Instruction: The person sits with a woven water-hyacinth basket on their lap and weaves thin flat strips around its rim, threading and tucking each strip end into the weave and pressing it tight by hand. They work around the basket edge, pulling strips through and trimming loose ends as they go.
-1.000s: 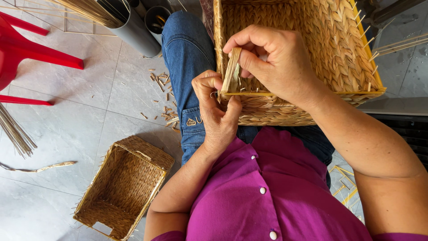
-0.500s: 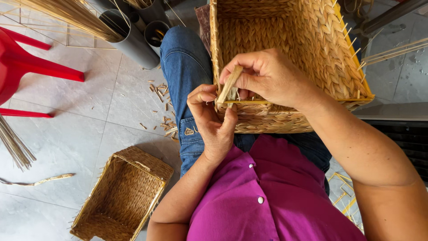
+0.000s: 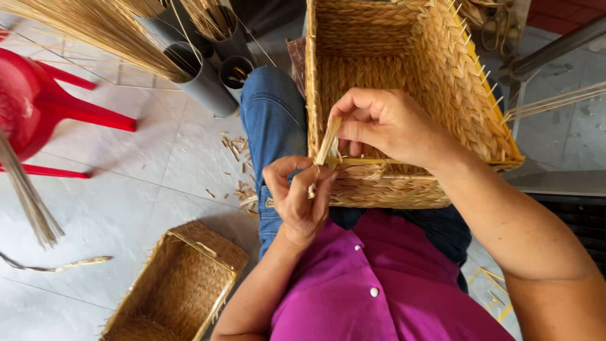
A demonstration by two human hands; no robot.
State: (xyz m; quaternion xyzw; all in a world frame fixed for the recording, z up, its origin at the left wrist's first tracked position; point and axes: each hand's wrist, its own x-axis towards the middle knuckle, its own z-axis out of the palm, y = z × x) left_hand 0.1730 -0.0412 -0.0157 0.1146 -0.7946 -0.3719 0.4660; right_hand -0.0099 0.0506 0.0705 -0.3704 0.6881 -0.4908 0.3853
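A large woven straw basket [image 3: 404, 76] rests on my lap, its near rim toward me. My right hand [image 3: 385, 126] pinches a flat pale straw strand [image 3: 327, 144] just above that rim. My left hand [image 3: 300, 199] grips the lower end of the same strand against the outside of the basket's near wall. Both hands are closed on the strand at the basket's near left corner. My blue jeans and magenta shirt show below.
A smaller woven basket [image 3: 180, 284] lies on the tiled floor at lower left. Grey tubes [image 3: 202, 79] holding straw bundles stand at upper left, beside a red plastic chair [image 3: 44, 107]. Straw offcuts [image 3: 237, 151] litter the floor. Thin sticks [image 3: 555, 101] jut out at right.
The view has tilted, so basket and hands sit lower in the frame. My hands keep hold of the strand at the rim, the right hand has drawn it slightly upward.
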